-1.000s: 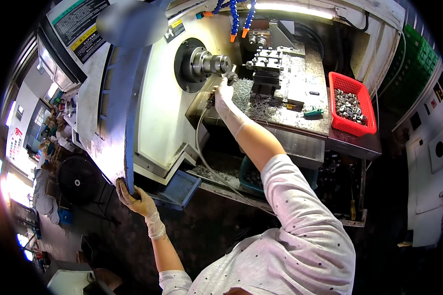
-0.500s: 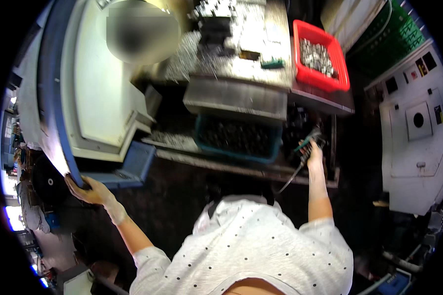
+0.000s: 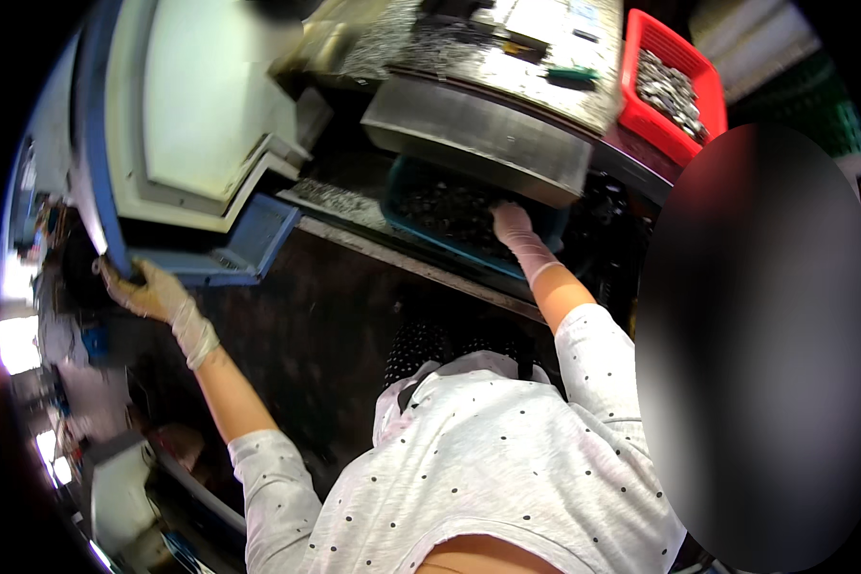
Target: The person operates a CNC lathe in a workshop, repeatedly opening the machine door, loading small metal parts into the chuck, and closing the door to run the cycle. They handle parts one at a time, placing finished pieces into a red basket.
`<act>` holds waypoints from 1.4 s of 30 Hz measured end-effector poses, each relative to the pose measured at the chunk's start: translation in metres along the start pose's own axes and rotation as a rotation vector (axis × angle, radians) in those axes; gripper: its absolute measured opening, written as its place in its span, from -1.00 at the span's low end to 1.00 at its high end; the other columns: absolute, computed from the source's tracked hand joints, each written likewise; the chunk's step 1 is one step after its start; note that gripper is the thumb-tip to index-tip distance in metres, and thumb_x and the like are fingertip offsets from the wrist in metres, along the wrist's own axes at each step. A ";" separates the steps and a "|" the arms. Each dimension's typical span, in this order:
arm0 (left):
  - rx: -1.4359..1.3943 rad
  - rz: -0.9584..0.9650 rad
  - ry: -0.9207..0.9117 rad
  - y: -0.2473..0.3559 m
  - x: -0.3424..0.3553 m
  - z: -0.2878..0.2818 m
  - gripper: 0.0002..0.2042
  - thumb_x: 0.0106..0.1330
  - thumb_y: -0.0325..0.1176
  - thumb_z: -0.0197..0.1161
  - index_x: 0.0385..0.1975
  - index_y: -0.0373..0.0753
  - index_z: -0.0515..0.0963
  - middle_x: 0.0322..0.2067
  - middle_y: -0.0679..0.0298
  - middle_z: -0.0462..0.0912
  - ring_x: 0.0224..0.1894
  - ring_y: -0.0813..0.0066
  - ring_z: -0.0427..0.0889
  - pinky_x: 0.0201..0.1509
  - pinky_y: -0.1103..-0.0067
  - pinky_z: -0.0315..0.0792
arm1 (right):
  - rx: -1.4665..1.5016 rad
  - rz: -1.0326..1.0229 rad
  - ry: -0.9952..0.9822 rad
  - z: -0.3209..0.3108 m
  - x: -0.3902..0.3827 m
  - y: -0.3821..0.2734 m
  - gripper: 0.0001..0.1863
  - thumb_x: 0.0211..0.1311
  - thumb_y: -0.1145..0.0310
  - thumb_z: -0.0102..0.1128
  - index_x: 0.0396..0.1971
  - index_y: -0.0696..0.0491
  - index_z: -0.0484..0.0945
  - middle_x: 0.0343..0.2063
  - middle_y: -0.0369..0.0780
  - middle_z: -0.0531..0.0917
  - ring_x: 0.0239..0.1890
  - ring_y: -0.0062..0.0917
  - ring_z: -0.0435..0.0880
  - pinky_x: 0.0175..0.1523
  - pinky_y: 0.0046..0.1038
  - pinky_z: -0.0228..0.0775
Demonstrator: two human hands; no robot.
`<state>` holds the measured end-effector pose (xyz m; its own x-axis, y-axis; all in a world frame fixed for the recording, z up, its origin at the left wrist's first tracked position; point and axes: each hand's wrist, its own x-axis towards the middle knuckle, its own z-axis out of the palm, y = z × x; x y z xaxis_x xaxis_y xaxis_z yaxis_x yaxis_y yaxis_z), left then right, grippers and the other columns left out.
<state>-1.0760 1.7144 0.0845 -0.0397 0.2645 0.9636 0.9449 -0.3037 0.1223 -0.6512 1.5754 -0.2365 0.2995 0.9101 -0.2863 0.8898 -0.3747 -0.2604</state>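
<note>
1. Closest to my head cam, I get a grey dotted shirt (image 3: 488, 440), on the near side of the teal bin (image 3: 450, 246), so that's my landmark.
2. I've got the left hand (image 3: 153, 290), gloved, well left of the bin, fingers bent around the low end of a blue door edge (image 3: 96, 143).
3. My right hand (image 3: 514, 225), gloved too, is down in the bin at the small dark parts (image 3: 440, 206). Fingertips are kinda lost in there, so I can't tell whether they're pinching one.
4. Left of the bin I see a blue tray (image 3: 275, 230) jutting out.
5. A plain steel box (image 3: 474, 134) sits above the bin's far side.
6. Way past the bin, off to its right: a red basket (image 3: 660, 139) of shiny little parts (image 3: 668, 91). Less far right, some green thing (image 3: 572, 74) on the machine bed (image 3: 574, 103), too blurry for me to ID.
</note>
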 end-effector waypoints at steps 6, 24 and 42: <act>0.020 -0.445 0.150 0.080 -0.044 -0.035 -0.56 0.18 -0.39 -0.08 0.06 -0.37 0.06 0.08 0.01 0.10 0.12 0.28 0.11 0.19 0.48 -0.03 | 0.017 -0.147 0.045 -0.027 -0.031 -0.018 -0.69 0.08 0.31 -0.18 -0.17 0.03 0.39 -0.22 -0.10 0.46 -0.19 -0.33 0.47 -0.13 -0.32 0.30; -1.128 0.187 -0.218 0.414 -0.024 -0.042 -0.77 0.05 -0.34 -0.10 -0.26 -0.18 0.32 -0.15 0.27 0.36 0.00 0.43 0.28 0.17 0.46 0.03 | 1.562 0.146 0.141 -0.058 -0.117 -0.019 -0.83 0.03 0.46 0.08 -0.32 0.04 0.39 -0.44 -0.31 0.50 -0.43 -0.69 0.49 -0.32 -0.68 0.37; -2.110 -0.171 -1.192 0.454 -0.034 -0.179 -0.69 -0.26 -0.54 0.10 -0.43 -0.07 0.54 -0.40 0.24 0.52 -0.24 0.26 0.46 -0.19 0.51 0.33 | 1.818 -1.172 -0.938 -0.282 -0.184 -0.159 -0.88 0.06 0.50 -0.06 -0.48 0.28 0.33 -0.32 0.12 0.34 -0.36 -0.23 0.51 -0.49 -0.53 0.53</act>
<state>-0.7040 1.4042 0.1497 0.7805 0.3287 0.5318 -0.5119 -0.1525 0.8454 -0.7505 1.5172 0.1173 -0.5578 0.6738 0.4846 -0.7453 -0.1498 -0.6496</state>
